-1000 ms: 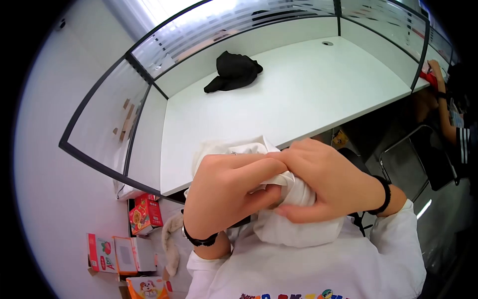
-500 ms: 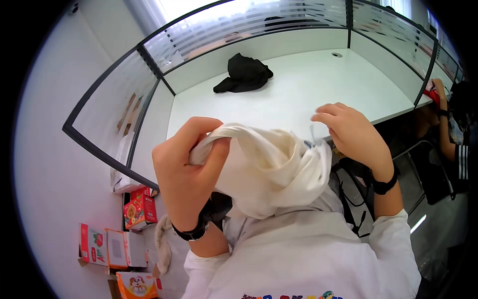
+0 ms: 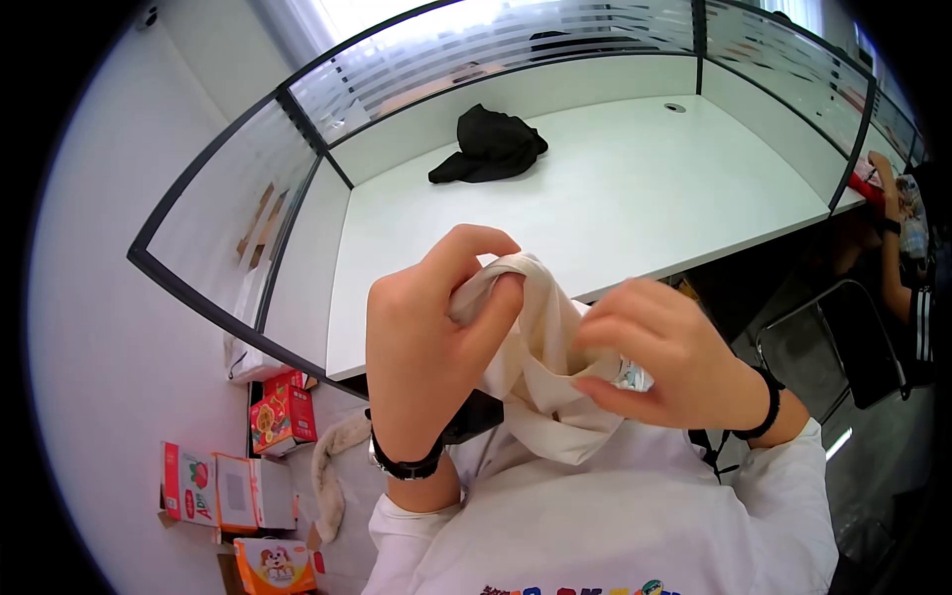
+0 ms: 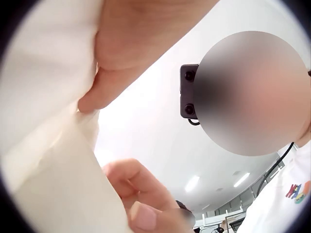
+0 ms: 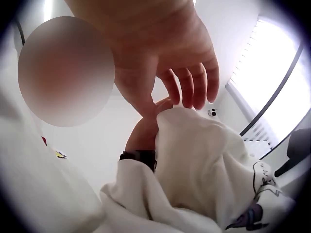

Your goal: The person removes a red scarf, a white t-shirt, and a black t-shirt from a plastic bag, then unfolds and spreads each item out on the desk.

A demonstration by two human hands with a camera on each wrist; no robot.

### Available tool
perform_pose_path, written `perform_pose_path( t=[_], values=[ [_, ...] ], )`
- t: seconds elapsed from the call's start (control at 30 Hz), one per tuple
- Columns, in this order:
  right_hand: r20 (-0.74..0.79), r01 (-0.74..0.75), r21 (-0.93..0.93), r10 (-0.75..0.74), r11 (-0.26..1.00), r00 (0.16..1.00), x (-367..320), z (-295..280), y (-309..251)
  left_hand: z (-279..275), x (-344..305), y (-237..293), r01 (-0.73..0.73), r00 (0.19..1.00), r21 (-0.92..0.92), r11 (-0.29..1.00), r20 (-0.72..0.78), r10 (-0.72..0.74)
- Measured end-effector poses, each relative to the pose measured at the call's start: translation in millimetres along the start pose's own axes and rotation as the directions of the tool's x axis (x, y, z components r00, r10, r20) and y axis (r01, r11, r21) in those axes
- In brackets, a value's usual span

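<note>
A cream-white piece of soft cloth hangs in folds before my chest, its upper edge gathered into a loop. Between thumb and fingers, my left hand grips that edge. At the cloth's right side is my right hand, its thumb and fingers apart and lightly bent over the opening. In the right wrist view, the right fingers hang down at the top of the fabric without closing on it. Dark lettering and a purple print show low on the cloth there. Its full shape is hidden in the folds.
A crumpled black cloth lies on the white desk, which has framed glass partitions. Boxes stand on the floor at the left. Another person's arm and a chair are at the right.
Both hands were together on the bunched cloth, then drew apart, spreading its edge. The left hand kept its grip and moved right; the right hand, briefly off the cloth, came back down to it.
</note>
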State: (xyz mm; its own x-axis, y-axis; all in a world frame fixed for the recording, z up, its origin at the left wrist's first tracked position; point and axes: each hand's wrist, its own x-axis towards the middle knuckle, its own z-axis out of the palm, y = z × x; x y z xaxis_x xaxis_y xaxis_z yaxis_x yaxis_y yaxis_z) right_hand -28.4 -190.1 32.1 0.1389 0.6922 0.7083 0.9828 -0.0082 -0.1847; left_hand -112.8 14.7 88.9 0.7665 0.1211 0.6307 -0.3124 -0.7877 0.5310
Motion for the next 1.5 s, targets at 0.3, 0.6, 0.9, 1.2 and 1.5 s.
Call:
perform_pose_path(
  t=[0.3,0.6,0.9,1.2,1.5],
  values=[
    [0.297,0.066,0.143,-0.106,0.988,0.949,-8,14,14,-1,2,-4,-0.397,0.888,-0.273,0.876,0.128,0.443],
    [0.792,-0.196,0.005,0.116,0.981,0.600,-26,43,35,-15,-28,25,-0.145,0.704,-0.963,0.228,0.062,0.708],
    [0.460,-0.253,0.265,0.109,0.931,0.881,-61,128,69,-40,-48,10,-0.041,0.802,-0.990,-0.133,-0.112,0.587],
    [0.449,-0.299,0.350,0.121,0.888,0.885,-63,134,74,-64,-68,8,0.017,0.879,-0.956,-0.292,-0.125,0.461],
    [0.523,-0.396,0.394,0.152,0.830,0.839,-65,136,79,-72,-76,7,0.029,0.899,-0.951,-0.307,-0.110,0.424]
  ],
)
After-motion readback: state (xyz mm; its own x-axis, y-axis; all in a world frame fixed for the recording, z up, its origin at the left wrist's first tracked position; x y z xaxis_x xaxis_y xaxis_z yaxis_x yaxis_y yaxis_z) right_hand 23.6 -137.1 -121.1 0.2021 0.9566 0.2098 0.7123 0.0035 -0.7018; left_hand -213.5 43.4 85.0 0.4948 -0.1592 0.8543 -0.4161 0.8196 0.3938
